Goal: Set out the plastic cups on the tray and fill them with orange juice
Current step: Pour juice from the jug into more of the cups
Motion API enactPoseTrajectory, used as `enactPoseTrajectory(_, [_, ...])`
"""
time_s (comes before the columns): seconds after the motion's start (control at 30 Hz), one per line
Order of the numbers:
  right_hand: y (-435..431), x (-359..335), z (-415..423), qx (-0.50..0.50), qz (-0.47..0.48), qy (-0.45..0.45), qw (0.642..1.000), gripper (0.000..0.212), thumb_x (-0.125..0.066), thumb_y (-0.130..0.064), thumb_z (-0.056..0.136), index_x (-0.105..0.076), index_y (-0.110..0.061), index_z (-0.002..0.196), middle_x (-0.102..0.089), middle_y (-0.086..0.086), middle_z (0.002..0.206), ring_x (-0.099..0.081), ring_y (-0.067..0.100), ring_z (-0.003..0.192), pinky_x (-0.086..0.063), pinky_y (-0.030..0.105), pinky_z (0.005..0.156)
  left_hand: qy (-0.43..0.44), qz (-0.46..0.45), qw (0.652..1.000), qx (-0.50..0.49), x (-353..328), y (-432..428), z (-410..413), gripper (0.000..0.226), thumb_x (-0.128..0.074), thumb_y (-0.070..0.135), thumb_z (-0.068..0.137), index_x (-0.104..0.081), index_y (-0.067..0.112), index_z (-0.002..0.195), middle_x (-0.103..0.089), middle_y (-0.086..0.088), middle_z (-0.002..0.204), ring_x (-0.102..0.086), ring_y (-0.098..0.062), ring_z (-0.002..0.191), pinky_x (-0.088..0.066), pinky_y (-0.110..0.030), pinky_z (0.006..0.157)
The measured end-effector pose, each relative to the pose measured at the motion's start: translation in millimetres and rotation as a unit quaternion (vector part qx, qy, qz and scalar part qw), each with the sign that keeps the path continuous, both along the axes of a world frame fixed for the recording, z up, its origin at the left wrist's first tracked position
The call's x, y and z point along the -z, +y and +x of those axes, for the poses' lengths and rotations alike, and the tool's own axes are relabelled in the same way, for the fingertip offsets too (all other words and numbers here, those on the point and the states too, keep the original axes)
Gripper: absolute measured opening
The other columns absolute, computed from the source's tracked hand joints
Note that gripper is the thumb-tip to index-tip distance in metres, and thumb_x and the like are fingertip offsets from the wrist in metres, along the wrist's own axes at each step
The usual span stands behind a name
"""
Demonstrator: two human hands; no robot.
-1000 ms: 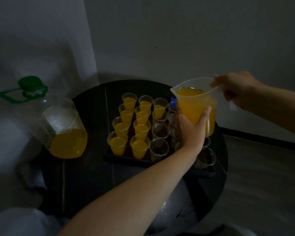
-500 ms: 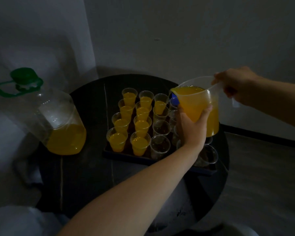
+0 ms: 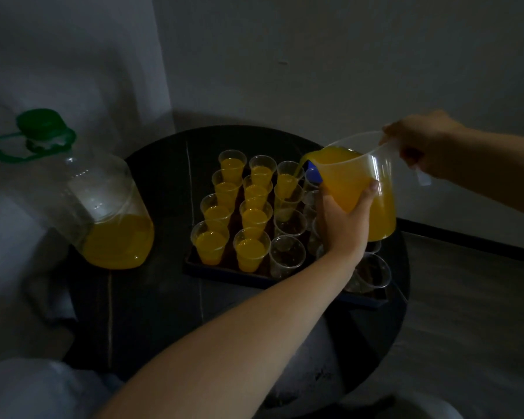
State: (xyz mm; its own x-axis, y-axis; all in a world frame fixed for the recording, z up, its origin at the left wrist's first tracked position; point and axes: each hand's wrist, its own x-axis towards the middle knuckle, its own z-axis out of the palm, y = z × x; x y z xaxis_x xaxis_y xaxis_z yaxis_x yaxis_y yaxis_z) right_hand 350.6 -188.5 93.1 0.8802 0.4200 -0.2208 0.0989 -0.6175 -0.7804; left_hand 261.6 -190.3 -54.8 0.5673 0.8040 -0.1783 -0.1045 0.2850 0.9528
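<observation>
On the round dark desk (image 3: 152, 297), the tray (image 3: 224, 272) holds the plastic cups (image 3: 287, 255). Above its right half, the left hand (image 3: 341, 225) wraps the plastic jug (image 3: 345, 179) from below. The jug is tipped left, streaming orange juice into a third-column cup (image 3: 288, 196). Farther back, the right hand (image 3: 421, 143) grips the jug's handle.

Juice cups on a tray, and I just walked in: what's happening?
A person is pouring orange juice from a jug into a cup on the tray. The right hand grips the handle; the left hand steadies the jug's side. The two left columns hold full cups; several empty cups stand beside them.
</observation>
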Motion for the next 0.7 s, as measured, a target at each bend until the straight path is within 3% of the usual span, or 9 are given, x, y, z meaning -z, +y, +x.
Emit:
enactPoseTrajectory(0.23, [-0.7, 2.6, -0.7, 0.013, -0.029, -0.011, 0.999, 0.024, -0.058, -0.02, 0.099, -0.054, -0.011, 0.077, -0.049, 0.005, 0.07, -0.042, 0.01, 0.053, -0.029, 0.011, 0.031, -0.016, -0.008, 1.0, 0.007, -3.0, -0.8, -4.8, 0.11, -0.065, 0.079, 0.057, -0.035, 0.03, 0.15, -0.052, 0.004, 0.139, -0.054, -0.018, 0.125, -0.043, -0.048, 0.11])
enactPoseTrajectory(0.37, [-2.1, 2.7, -1.1, 0.013, -0.031, -0.012, 0.999, 0.024, -0.057, -0.019, 0.098, -0.054, -0.009, 0.077, -0.049, 0.007, 0.072, -0.042, 0.012, 0.054, -0.032, 0.012, 0.033, -0.006, -0.01, 1.0, 0.009, 0.4, -2.6, -3.3, 0.129, -0.058, 0.097, 0.041, -0.033, 0.036, 0.151, -0.051, 0.006, 0.141, -0.053, -0.019, 0.127, -0.042, -0.05, 0.109])
enactPoseTrajectory(0.47, [-3.5, 1.5, -1.0, 0.017, -0.034, -0.002, 0.999, 0.022, -0.058, -0.021, 0.098, -0.055, -0.011, 0.078, -0.052, 0.007, 0.077, -0.044, 0.011, 0.056, -0.035, 0.02, 0.046, 0.003, -0.011, 1.0, 0.011, 0.0, -2.9, -2.7, 0.133, -0.055, 0.099, 0.037, -0.034, 0.033, 0.15, -0.051, 0.004, 0.14, -0.053, -0.02, 0.126, -0.042, -0.051, 0.109])
enactPoseTrajectory(0.6, [-5.4, 0.9, -2.4, 0.015, -0.043, -0.011, 0.999, 0.02, -0.057, -0.021, 0.099, -0.057, -0.01, 0.082, -0.053, 0.008, 0.076, -0.043, 0.011, 0.056, -0.035, 0.016, 0.037, -0.004, -0.022, 0.999, 0.023, -4.3, -3.1, -4.4, 0.116, -0.064, 0.082, 0.052, -0.034, 0.029, 0.151, -0.052, 0.002, 0.141, -0.053, -0.021, 0.127, -0.042, -0.049, 0.11])
enactPoseTrajectory(0.7, [-5.8, 0.6, -4.6, 0.021, -0.013, -0.002, 1.0, 0.013, -0.06, -0.021, 0.097, -0.061, -0.011, 0.089, -0.064, 0.013, 0.096, -0.048, 0.011, 0.06, -0.037, 0.021, 0.047, -0.013, -0.025, 0.999, 0.028, -5.2, -2.6, -3.4, 0.097, -0.069, 0.068, 0.068, -0.036, 0.027, 0.15, -0.052, 0.002, 0.14, -0.053, -0.02, 0.127, -0.041, -0.047, 0.111])
